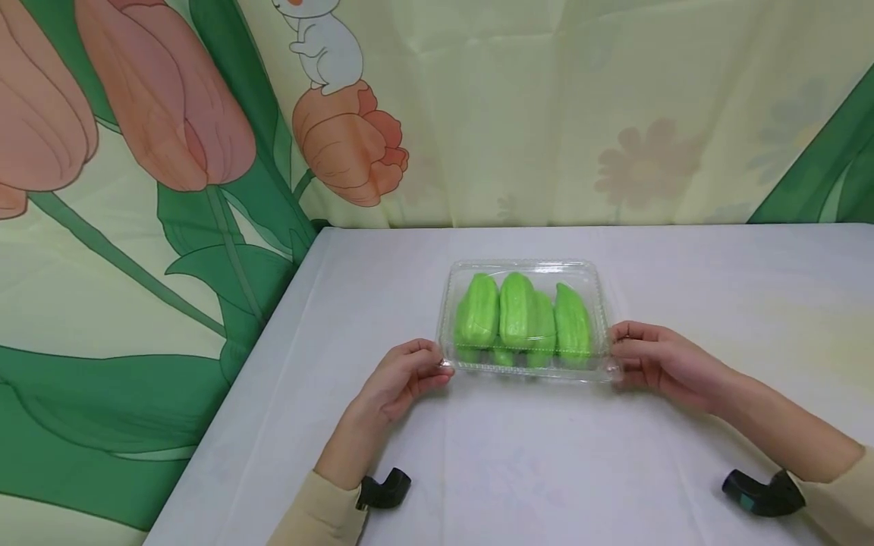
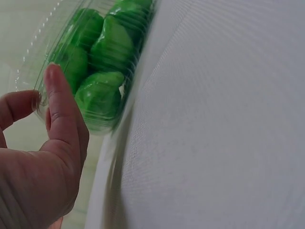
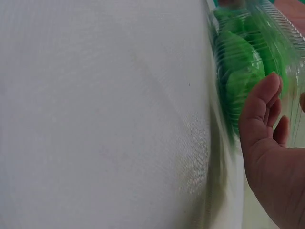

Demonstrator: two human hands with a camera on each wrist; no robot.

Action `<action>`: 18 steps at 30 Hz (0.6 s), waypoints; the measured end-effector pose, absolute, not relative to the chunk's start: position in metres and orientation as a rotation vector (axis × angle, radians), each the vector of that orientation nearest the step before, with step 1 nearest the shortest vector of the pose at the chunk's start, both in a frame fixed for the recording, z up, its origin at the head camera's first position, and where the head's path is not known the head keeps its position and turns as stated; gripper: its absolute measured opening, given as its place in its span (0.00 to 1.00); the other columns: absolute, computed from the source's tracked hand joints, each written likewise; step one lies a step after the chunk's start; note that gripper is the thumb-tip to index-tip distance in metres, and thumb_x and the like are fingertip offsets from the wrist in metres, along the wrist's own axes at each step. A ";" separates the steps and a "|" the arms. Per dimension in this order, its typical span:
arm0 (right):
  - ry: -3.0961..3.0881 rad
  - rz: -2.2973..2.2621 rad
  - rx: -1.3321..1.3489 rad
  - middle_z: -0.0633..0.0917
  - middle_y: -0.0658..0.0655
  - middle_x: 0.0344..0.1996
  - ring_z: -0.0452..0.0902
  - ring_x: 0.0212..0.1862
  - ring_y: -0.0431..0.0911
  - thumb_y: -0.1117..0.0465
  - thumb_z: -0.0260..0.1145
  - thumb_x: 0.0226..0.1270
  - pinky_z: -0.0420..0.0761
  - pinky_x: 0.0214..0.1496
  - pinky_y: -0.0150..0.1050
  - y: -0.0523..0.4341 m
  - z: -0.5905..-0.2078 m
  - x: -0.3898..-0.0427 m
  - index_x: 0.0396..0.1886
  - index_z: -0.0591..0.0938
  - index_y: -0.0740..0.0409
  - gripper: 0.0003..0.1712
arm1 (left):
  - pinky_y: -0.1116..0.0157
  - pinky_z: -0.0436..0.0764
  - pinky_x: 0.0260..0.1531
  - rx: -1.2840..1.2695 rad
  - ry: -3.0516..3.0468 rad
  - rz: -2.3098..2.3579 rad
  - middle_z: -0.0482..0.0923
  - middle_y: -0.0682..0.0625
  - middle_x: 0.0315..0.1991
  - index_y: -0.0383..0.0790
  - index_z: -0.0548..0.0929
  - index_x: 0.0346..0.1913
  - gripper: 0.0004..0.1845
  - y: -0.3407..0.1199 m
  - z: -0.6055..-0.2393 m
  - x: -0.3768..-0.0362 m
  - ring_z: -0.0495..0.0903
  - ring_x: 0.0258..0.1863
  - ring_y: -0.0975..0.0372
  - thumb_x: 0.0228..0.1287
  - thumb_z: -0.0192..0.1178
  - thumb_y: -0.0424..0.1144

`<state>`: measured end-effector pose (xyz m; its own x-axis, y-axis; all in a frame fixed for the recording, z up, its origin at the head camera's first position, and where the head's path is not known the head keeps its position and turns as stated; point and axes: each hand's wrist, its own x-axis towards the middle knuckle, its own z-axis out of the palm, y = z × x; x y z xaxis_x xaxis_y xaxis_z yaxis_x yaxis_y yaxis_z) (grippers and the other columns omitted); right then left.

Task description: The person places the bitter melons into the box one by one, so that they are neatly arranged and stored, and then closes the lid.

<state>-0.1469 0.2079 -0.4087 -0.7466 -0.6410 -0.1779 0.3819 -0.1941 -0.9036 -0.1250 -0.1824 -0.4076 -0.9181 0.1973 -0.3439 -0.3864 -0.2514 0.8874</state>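
Note:
A clear plastic clamshell box (image 1: 522,267) with a ribbed wall stands on the white-covered table. Inside it lie several bright green, ridged, elongated pieces (image 1: 517,311) that look like vegetables or fruit; their exact kind is unclear. At the box's near left corner my left hand (image 1: 406,375) pinches the rim, and the left wrist view shows a finger and thumb on either side of that edge (image 2: 42,98). My right hand (image 1: 665,362) grips the near right corner, with its thumb (image 3: 264,93) along the wall. The lid appears to lie down over the contents.
A white cloth covers the table (image 1: 532,470), whose left edge slants toward the lower left. Behind and to the left hangs a printed curtain (image 1: 505,114) with tulips and a rabbit. Each wrist carries a black camera mount (image 1: 385,489).

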 end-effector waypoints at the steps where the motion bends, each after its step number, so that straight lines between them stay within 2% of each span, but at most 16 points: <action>1: 1.387 -1.978 -0.311 0.83 0.55 0.41 0.84 0.40 0.46 0.72 0.49 0.78 0.85 0.48 0.42 0.208 -0.409 -0.145 0.46 0.79 0.57 0.13 | 0.67 0.86 0.35 -0.230 1.637 2.218 0.79 0.42 0.32 0.32 0.75 0.38 0.03 -0.182 -0.408 -0.125 0.85 0.29 0.60 0.63 0.53 0.23; 7: 1.321 -1.932 -0.323 0.86 0.57 0.39 0.86 0.42 0.48 0.71 0.49 0.77 0.85 0.47 0.41 0.207 -0.405 -0.134 0.44 0.76 0.54 0.12 | 0.67 0.86 0.35 -0.218 1.626 2.221 0.78 0.43 0.31 0.33 0.74 0.36 0.04 -0.179 -0.407 -0.127 0.85 0.29 0.60 0.61 0.53 0.24; 14: 1.411 -1.896 -0.306 0.85 0.57 0.35 0.82 0.34 0.42 0.70 0.52 0.77 0.84 0.39 0.34 0.203 -0.397 -0.129 0.43 0.73 0.55 0.06 | 0.68 0.85 0.34 -0.226 1.667 2.211 0.78 0.43 0.31 0.35 0.75 0.33 0.05 -0.179 -0.406 -0.126 0.84 0.29 0.60 0.60 0.53 0.23; 18: 1.452 -1.882 -0.305 0.84 0.58 0.35 0.80 0.33 0.41 0.70 0.54 0.76 0.83 0.38 0.32 0.201 -0.396 -0.130 0.44 0.71 0.57 0.04 | 0.69 0.85 0.34 -0.230 1.677 2.199 0.78 0.43 0.31 0.36 0.75 0.32 0.06 -0.181 -0.407 -0.125 0.84 0.29 0.60 0.61 0.52 0.23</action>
